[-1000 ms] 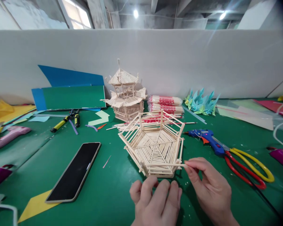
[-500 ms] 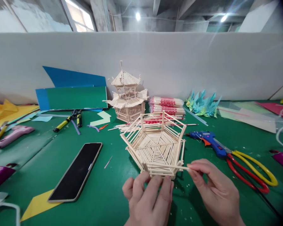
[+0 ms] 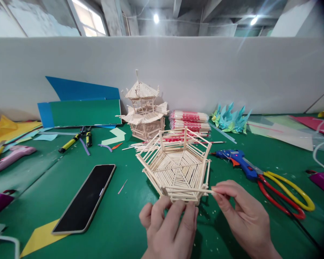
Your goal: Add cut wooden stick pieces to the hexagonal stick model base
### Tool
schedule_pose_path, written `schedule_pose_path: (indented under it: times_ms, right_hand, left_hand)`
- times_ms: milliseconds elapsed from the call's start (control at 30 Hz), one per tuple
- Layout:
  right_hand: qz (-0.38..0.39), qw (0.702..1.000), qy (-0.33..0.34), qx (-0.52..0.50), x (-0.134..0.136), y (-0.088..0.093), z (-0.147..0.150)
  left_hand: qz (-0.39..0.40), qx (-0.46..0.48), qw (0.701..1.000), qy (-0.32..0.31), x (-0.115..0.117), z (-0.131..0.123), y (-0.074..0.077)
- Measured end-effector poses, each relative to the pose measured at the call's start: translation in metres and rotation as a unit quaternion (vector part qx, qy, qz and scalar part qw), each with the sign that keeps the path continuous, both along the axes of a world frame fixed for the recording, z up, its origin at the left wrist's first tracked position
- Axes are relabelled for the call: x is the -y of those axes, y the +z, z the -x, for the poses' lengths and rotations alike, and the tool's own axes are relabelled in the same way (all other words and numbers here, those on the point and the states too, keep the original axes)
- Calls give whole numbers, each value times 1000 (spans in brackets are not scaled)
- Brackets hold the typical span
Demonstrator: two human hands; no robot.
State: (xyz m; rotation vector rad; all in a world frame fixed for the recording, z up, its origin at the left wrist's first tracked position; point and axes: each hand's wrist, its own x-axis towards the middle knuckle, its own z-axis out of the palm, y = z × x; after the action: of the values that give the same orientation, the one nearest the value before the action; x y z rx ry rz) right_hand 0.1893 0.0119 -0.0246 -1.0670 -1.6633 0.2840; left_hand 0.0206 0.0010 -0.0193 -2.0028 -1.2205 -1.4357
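Observation:
A six-sided frame of pale wooden sticks [image 3: 178, 169], with a floor of sticks and low railed sides, rests on the green table in front of me. My left hand [image 3: 170, 226] grips its near side with bent fingers; the thumb is hidden. Between thumb and forefinger, my right hand [image 3: 240, 212] pinches the end of a thin wooden stick [image 3: 197, 190]. That stick lies along the top of the frame's near side, reaching from the left near post past the right near corner.
Behind stand a stick pagoda [image 3: 142, 111] and packs of sticks [image 3: 189, 122]. On the right lie a blue glue gun [image 3: 243, 163] and red-and-yellow-handled scissors [image 3: 286, 194]. A phone [image 3: 86, 198] lies at left, with pliers [image 3: 72, 141] beyond. Blue paper foliage [image 3: 230, 118] stands at back right.
The view has shifted slightly, so everything sits a little further left. Both hands keep their holds, and the stick stays along the near side with hardly any movement.

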Motion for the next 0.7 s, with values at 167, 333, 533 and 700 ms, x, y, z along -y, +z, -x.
schedule_pose_path:
  times_ms: [167, 333, 533, 700]
  right_hand:
    - [5, 1000, -4, -2, -1, 2, 1]
    - [7, 1000, -7, -7, -2, 4, 3]
    - [6, 1000, -1, -17, -3, 5, 5]
    - [2, 1000, 1, -19, -4, 7, 6]
  left_hand:
    - [-14, -43, 999, 28, -6, 5, 6]
    - [-18, -87, 995, 45, -16, 1, 17]
    - [18, -79, 997, 12, -22, -7, 23]
    - [51, -71, 996, -23, -24, -9, 26]
